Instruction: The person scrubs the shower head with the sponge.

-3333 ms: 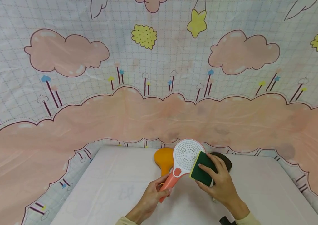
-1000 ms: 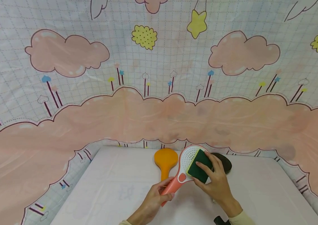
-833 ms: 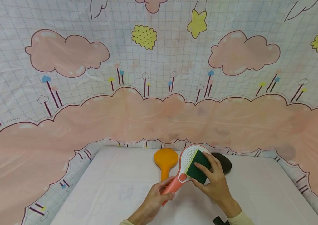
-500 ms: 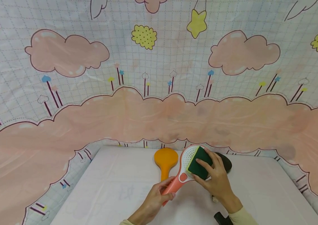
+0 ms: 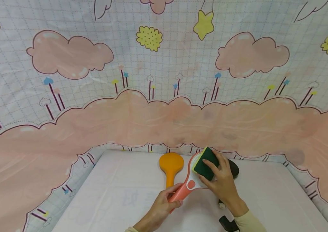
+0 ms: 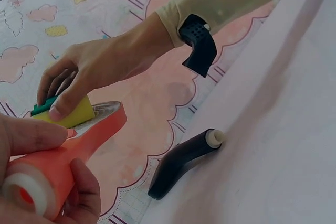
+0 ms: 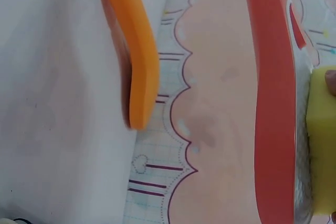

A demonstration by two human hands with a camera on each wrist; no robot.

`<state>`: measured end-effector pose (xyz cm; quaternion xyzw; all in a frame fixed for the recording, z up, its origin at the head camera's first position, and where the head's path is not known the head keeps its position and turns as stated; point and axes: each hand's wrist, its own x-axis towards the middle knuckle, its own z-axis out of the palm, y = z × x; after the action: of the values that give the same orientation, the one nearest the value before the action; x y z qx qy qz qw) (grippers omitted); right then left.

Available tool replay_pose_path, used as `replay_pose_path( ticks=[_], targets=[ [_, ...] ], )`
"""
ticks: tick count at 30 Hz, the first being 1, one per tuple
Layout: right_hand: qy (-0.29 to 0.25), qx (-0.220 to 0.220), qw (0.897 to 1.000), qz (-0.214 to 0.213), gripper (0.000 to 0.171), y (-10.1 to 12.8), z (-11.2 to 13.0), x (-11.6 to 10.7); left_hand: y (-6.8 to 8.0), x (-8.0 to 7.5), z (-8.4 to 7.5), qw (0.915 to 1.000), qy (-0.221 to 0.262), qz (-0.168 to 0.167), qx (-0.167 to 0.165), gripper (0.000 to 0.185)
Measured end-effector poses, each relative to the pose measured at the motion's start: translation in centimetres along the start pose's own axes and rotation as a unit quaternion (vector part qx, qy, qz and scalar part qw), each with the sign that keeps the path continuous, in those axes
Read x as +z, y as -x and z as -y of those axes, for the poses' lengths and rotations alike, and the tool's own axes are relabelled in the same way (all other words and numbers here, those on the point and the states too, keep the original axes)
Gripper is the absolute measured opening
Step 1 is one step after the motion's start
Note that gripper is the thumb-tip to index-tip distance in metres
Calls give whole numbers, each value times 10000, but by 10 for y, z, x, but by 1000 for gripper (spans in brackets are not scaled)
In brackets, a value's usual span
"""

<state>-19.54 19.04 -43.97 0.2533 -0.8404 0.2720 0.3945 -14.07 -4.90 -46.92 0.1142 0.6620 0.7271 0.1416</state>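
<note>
A coral-and-white shower head (image 5: 191, 180) is held up above the table, tilted to the upper right. My left hand (image 5: 162, 204) grips its coral handle, thumb on top; the handle's hollow white end (image 6: 27, 195) faces the left wrist camera. My right hand (image 5: 223, 180) pinches a green-and-yellow scrub sponge (image 5: 207, 164) between thumb and fingers. The sponge's yellow side (image 7: 321, 145) lies against the white perforated face, and it hides most of that face in the head view. The right wrist view shows the coral back (image 7: 273, 103) of the shower head.
An orange shower head (image 5: 171, 164) lies face down on the white table (image 5: 108, 193), left of the held one. A black shower head (image 5: 234, 169) lies behind my right hand, partly hidden. A black wrist camera mount (image 6: 198, 43) sits on the right sleeve. A patterned cloth (image 5: 164, 122) rises behind.
Over the last seconds the sponge has shifted down and back up across the shower head's face. The shower head has moved slightly right and lower. Both hands keep their holds.
</note>
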Motion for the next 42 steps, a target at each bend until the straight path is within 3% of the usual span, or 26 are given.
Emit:
replay_pose_path(
  ticks=[9, 16, 22, 29, 42],
  targets=[
    [20, -365, 9993, -110, 51, 1, 5, 7, -1, 3, -1, 9999, -165, -5, 34, 58],
    [-72, -197, 9996, 214, 55, 3, 13, 7, -3, 4, 0, 9998, -144, -110, -83, 61],
    [-79, -471, 9989, 17, 49, 6, 14, 9, -3, 4, -1, 9993, -44, -252, -273, 63],
    [-125, -164, 9993, 308, 49, 13, 23, 7, -4, 8, -4, 9986, 45, -507, -172, 66],
    [-114, -310, 9994, 68, 52, 15, 24, 6, -8, 11, -5, 9919, 1069, -607, -320, 63]
  ],
)
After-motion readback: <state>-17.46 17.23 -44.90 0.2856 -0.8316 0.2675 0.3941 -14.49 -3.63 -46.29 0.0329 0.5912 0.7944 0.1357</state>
